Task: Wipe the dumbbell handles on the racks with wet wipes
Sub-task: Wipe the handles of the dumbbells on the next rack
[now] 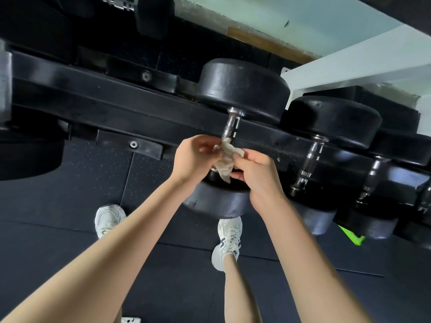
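Presently, both hands are close together over one dumbbell, each gripping the same wet wipe (226, 160). The left hand (194, 157) has its fingers curled inward and pinches the wipe's upper left edge. The right hand (258, 177) pinches the wipe's right side between thumb and fingertips. The wipe is off-white, crumpled and bunched, and hangs between the two hands.

The wipe lies in front of the near part of the chrome handle (230, 125). Whether it touches the metal cannot be determined from this view. The far half of the handle is uncovered and shows knurling. It runs into the dumbbell's far head (242, 87), a round black weight resting on the rack. The near head (217, 202) sits below the hands, partly hidden by the wrists.

The black rack beam (105, 99) runs across the view from left to lower right, passing under the handle. To the right, a second dumbbell handle (310, 164) and a third dumbbell handle (373, 178) stand in the same row, both uncovered. A further black weight (28, 157) sits at the left edge.

Below the rack is a dark speckled rubber floor (58, 241). The person's left shoe (108, 219) and right shoe (229, 236) are pale trainers, set apart on it. A bright green object (352, 236) lies on the floor beneath the right-hand dumbbells. A pale green wall (314, 17) stands behind the rack.
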